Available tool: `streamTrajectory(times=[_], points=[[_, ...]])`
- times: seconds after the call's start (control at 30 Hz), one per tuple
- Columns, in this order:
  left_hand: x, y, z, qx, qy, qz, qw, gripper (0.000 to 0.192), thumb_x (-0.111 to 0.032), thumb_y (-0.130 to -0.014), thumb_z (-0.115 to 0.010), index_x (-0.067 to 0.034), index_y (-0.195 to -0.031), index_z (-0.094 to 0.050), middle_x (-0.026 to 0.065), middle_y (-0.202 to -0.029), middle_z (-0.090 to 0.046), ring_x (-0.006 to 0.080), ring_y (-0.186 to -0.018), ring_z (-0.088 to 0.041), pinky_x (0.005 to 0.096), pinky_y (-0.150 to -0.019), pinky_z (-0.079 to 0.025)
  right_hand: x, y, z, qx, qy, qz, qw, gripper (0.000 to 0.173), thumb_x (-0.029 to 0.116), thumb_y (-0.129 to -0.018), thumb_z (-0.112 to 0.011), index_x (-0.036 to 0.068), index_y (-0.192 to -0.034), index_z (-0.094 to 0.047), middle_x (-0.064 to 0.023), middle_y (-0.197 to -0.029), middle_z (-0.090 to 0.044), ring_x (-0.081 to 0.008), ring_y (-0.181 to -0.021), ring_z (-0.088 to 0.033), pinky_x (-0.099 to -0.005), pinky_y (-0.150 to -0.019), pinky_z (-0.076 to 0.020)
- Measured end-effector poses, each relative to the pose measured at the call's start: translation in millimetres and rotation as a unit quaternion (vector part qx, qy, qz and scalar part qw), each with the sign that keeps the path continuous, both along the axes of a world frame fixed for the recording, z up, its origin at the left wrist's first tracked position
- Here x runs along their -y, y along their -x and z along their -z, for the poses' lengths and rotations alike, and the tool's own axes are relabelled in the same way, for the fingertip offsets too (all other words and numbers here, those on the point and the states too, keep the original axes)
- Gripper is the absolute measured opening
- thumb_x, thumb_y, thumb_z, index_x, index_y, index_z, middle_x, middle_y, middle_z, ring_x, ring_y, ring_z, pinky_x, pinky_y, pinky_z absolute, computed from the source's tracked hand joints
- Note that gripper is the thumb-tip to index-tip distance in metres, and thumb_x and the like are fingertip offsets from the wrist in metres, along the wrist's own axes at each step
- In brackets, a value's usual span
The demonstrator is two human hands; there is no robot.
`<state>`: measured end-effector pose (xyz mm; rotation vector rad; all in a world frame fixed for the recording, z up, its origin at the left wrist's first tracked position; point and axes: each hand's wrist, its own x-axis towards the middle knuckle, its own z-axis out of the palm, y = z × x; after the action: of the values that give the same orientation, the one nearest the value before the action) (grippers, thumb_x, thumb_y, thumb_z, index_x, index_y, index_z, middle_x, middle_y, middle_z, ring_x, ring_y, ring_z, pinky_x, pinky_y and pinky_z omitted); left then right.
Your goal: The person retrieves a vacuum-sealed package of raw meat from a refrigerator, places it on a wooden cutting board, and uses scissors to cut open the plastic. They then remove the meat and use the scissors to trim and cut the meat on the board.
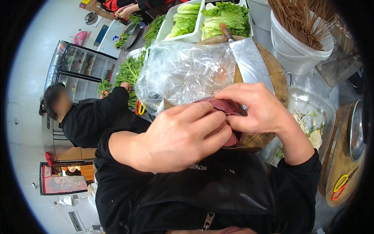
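Note:
Both my hands are on a piece of dark red raw meat (225, 106) at the near side of a round wooden chopping board (277, 79). My left hand (182, 134) covers much of the meat with curled fingers. From the other side my right hand (254, 109) grips its edge between thumb and fingers. A clear plastic bag (190, 67) lies crumpled over the board's left part. Beyond my right hand a cleaver (252, 61) with a wooden handle rests flat on the board. The underside of the meat is hidden.
White trays of lettuce (226, 17) stand beyond the board. At right are a bucket of brown sticks (301, 41), a plastic tub of scraps (311, 117) and scissors (340, 187) on another wooden board. At left a person (99, 114) handles leafy greens; another person's hands (125, 11) show at the top.

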<state>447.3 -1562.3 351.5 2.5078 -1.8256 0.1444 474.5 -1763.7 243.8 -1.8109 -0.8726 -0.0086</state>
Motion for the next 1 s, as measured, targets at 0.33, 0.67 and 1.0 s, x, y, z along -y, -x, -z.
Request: streamTrajectory(times=[0.33, 0.67, 1.0], points=[[-21.7, 2.4, 7.2, -0.038, 0.031, -0.057, 0.997, 0.049, -0.015, -0.068, -0.065, -0.005, -0.115, -0.058, 0.0191, -0.115, -0.055, 0.0352, -0.097, -0.06, 0.0389, -0.074, -0.055, -11.7, -15.0, -3.1, -0.048, -0.018, -0.096, 0.994, 0.051, 0.012, -0.07, -0.061, 0.001, -0.12, -0.06, -0.0176, -0.111, -0.066, -0.0307, -0.098, -0.065, -0.0351, -0.083, -0.0517], [-12.6, 7.3, 11.1, -0.011, 0.041, -0.048, 0.998, 0.038, -0.018, -0.069, -0.064, -0.003, -0.104, -0.062, 0.0196, -0.113, -0.056, 0.0351, -0.099, -0.06, 0.0397, -0.078, -0.055, 0.7, -15.7, 11.0, -0.047, -0.059, -0.103, 0.992, 0.048, 0.01, -0.068, -0.058, 0.002, -0.115, -0.061, -0.014, -0.095, -0.065, -0.0301, -0.081, -0.062, -0.0347, -0.072, -0.0505], [-15.1, 28.2, 12.1, 0.047, 0.019, -0.106, 0.993, 0.042, -0.021, -0.069, -0.063, -0.007, -0.109, -0.064, 0.0172, -0.115, -0.058, 0.0332, -0.097, -0.061, 0.0389, -0.08, -0.054, 1.0, -14.1, 16.5, -0.027, -0.087, -0.114, 0.989, 0.05, 0.012, -0.069, -0.059, 0.0, -0.118, -0.06, -0.0158, -0.106, -0.066, -0.0307, -0.092, -0.064, -0.0349, -0.081, -0.0514]])
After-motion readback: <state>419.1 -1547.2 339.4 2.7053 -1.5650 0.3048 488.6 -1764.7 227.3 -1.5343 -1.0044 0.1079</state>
